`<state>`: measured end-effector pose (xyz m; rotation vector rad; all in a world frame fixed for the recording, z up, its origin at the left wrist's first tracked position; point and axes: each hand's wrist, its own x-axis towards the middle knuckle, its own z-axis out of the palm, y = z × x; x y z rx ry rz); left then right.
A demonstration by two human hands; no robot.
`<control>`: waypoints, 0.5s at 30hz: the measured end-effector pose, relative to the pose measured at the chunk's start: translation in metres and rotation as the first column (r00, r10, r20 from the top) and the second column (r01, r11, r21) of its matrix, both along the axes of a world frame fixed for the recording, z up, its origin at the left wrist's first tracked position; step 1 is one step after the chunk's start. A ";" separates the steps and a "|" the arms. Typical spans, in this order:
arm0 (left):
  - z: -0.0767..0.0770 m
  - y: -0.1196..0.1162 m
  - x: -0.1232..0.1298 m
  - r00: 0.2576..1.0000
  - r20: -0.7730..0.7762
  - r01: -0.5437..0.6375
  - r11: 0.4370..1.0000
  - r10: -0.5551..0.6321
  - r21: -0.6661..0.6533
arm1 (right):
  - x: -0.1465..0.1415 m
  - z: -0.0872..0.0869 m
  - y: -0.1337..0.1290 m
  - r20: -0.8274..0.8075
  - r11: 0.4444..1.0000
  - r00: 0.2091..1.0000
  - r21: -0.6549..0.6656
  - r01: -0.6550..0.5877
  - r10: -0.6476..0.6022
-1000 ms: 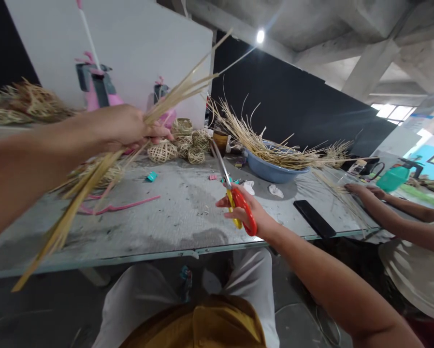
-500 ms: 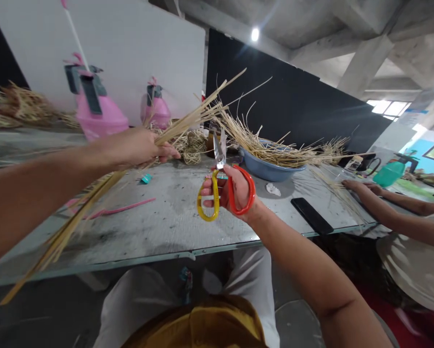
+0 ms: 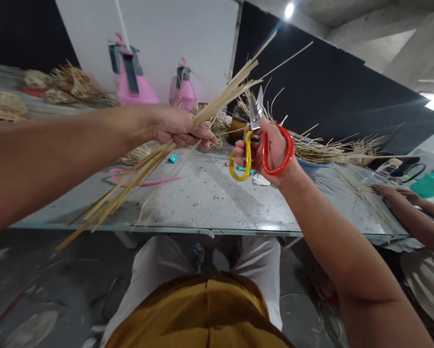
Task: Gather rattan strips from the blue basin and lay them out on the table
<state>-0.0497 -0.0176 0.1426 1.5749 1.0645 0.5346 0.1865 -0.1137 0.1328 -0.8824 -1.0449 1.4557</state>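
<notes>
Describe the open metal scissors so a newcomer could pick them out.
Find the long grey table, then the camera wearer's right hand held over it. It holds the metal scissors, blades apart and pointing up. Unlike the bundle of thin, straw-coloured strips in the left hand, they have one yellow and one red loop handle.

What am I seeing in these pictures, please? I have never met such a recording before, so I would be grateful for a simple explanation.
There is no machine, only a person using two bare hands. Every picture comes from one camera worn on that person's head, looking forward and down. The left hand grips a bundle of pale strips. The right hand holds scissors with one yellow and one red handle, their blades apart. On the grey table lie a pink strip and a small teal piece. Beyond the right hand, a blue basin holds similar strips. Farther right are another person's hands.
</notes>
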 end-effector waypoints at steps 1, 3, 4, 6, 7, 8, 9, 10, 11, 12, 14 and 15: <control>0.002 0.000 0.002 1.000 0.000 0.001 1.000 -0.001 -0.004 | 0.000 0.001 0.000 -0.002 1.000 1.000 0.001 0.005 -0.005; 0.005 -0.002 0.006 1.000 -0.001 0.003 1.000 -0.003 0.006 | 0.001 0.002 0.001 -0.006 1.000 1.000 -0.006 0.022 -0.022; 0.006 -0.004 0.008 1.000 -0.003 0.003 1.000 -0.003 0.015 | 0.001 0.002 0.001 -0.008 0.999 0.999 -0.009 0.032 -0.032; 0.008 -0.008 0.011 1.000 -0.008 0.001 1.000 0.000 0.027 | 0.002 0.001 0.001 -0.005 0.999 0.999 -0.013 0.051 -0.051; 0.008 -0.009 0.012 1.000 -0.011 -0.003 1.000 0.004 0.029 | 0.002 0.001 0.002 0.000 0.998 0.998 -0.015 0.059 -0.059; 0.008 -0.010 0.012 1.000 -0.011 -0.006 1.000 0.007 0.028 | 0.003 0.000 0.003 0.006 0.998 0.998 -0.016 0.065 -0.065; 0.007 -0.010 0.013 1.000 -0.010 -0.012 1.000 0.012 0.027 | 0.003 -0.001 0.004 0.011 0.997 0.998 -0.017 0.068 -0.068; 0.007 -0.009 0.013 1.000 -0.009 -0.016 0.999 0.017 0.028 | 0.004 -0.002 0.005 0.015 0.997 0.998 -0.018 0.069 -0.068; 0.006 -0.008 0.014 1.000 -0.005 -0.017 0.999 0.017 0.032 | 0.005 -0.003 0.005 0.016 0.998 0.998 -0.017 0.064 -0.064; 0.005 -0.007 0.014 1.000 0.000 -0.017 0.999 0.017 0.040 | 0.006 -0.003 0.006 0.017 0.998 0.998 -0.017 0.055 -0.055; 0.004 -0.005 0.015 1.000 0.009 -0.014 0.998 0.013 0.065 | 0.007 -0.005 0.007 0.020 0.999 0.999 -0.020 0.033 -0.032; 0.003 -0.005 0.016 1.000 0.014 -0.013 0.997 0.012 0.079 | 0.007 -0.006 0.007 0.021 0.999 0.999 -0.024 0.024 -0.024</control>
